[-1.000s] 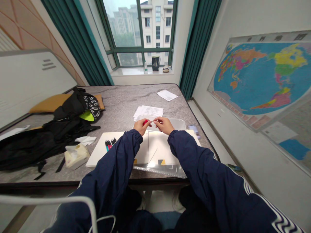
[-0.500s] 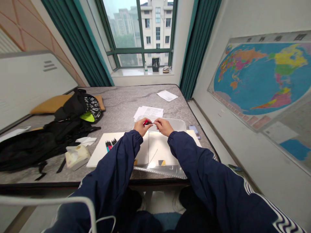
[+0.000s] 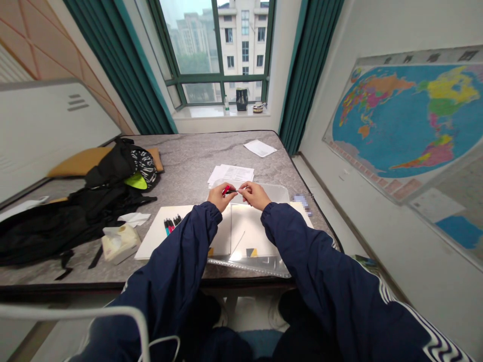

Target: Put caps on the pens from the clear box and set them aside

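Note:
My left hand (image 3: 219, 196) is closed around a red and black pen (image 3: 227, 190), held above the white sheets (image 3: 241, 229) on the grey table (image 3: 188, 161). My right hand (image 3: 255, 194) pinches a thin pale piece at the pen's tip end; I cannot make out what it is. The two hands nearly meet over a clear plastic box (image 3: 277, 191). Several more pens (image 3: 170, 223) lie on the left white sheet.
A black bag and jacket (image 3: 75, 211) sprawl at the left, with a tissue pack (image 3: 117, 242) in front. Printed papers (image 3: 232, 174) and another sheet (image 3: 259, 148) lie farther back. A clear sleeve (image 3: 256, 263) hangs at the near edge. A world map (image 3: 407, 115) covers the right wall.
The hands have stayed almost in place; the right hand's fingers shifted slightly at the pen's end.

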`<state>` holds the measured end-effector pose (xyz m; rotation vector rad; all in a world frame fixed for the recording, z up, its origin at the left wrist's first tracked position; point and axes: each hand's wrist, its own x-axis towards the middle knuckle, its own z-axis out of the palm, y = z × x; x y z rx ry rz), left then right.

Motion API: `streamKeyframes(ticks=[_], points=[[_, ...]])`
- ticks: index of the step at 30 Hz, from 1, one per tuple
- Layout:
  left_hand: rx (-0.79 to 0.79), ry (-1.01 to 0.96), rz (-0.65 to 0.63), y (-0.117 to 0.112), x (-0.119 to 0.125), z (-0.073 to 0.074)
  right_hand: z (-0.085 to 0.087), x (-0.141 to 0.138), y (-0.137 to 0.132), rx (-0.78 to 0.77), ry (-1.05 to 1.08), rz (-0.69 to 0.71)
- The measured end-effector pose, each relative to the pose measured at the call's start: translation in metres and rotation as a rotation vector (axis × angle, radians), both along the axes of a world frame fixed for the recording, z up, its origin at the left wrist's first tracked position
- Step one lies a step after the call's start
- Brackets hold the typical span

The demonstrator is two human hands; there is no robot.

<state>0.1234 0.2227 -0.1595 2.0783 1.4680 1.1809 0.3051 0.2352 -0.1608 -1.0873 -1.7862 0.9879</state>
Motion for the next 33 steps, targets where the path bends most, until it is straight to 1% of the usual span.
streamKeyframes(ticks=[6,11,15,19,21,25,29,33], points=[[-0.004,0.011,-0.021,0.0006,0.0003,-0.0003,-0.0030,-0.0001,0.0019,-0.046,0.002,0.014],[-0.002,-0.022,-0.028,0.0008,0.0004,-0.0006,-0.0020,0.0001,0.0013,-0.103,0.084,0.030],[-0.012,-0.019,-0.025,0.0000,0.0006,0.0004,0.0000,-0.0001,0.0003,-0.103,0.079,0.065],[-0.004,-0.007,-0.035,0.0004,0.0002,-0.0004,0.0016,0.0002,-0.0007,-0.120,0.039,0.052],[0.011,-0.005,-0.035,0.0007,-0.0002,-0.0012,0.0013,0.0008,-0.0007,-0.128,0.056,0.054],[0.017,-0.005,-0.038,-0.0002,-0.0004,-0.0012,-0.0018,0.0014,0.0012,-0.118,0.082,0.104],[-0.009,-0.040,-0.071,-0.0030,0.0011,0.0017,-0.0040,0.0004,0.0033,-0.125,0.024,0.044],[-0.019,-0.043,-0.033,-0.0039,0.0021,0.0027,-0.0018,0.0008,0.0019,-0.129,0.066,-0.010]])
